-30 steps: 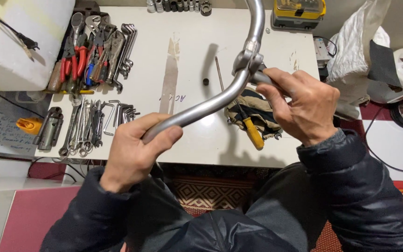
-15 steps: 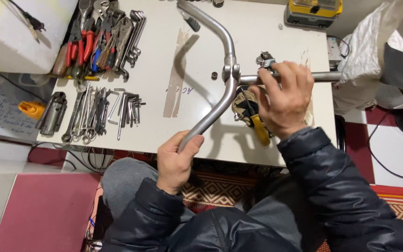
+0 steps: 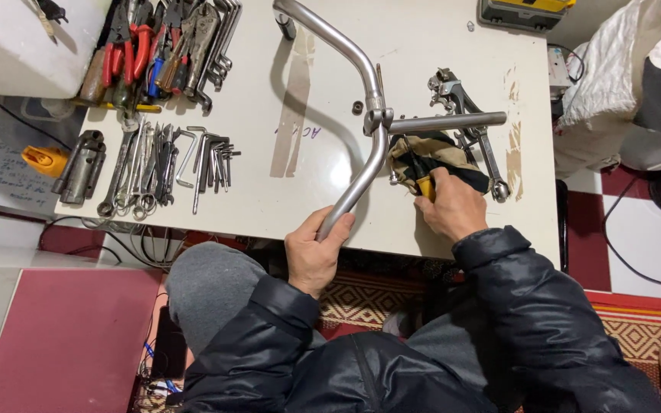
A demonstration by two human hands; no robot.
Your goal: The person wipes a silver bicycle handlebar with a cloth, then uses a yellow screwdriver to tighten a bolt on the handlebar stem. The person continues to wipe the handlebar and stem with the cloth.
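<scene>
Since a second ago, the silver handlebar (image 3: 361,92) has come down from mid-air and now lies across the white desk (image 3: 269,199), its stem (image 3: 445,121) pointing to the right. The right hand (image 3: 453,206) has left the stem and dropped to the yellow-handled screwdriver (image 3: 422,183) lying on a tan and black cloth (image 3: 441,157); its fingers curl onto the handle, though whether they have closed fully around it cannot be told. The left hand (image 3: 314,256) has slid to the near end of the bar at the desk's front edge, fingers wrapped firmly round the tube.

To lift the screwdriver cleanly, it seems wise to pinch the handle clear of the cloth folds first, while the left hand keeps the bar pressed flat so it cannot roll against the brake lever assembly (image 3: 464,115) lying just beyond the stem.

Few containers show. A yellow and grey case (image 3: 525,11) sits at the far edge of the desk with its lid shut, so its contents are hidden. Pliers with red grips (image 3: 128,46) and a row of wrenches and hex keys (image 3: 170,172) lie loose on the desk's left side, not in any tray. A white plastic bag (image 3: 613,76) stands off the right edge; what it holds cannot be seen.
</scene>
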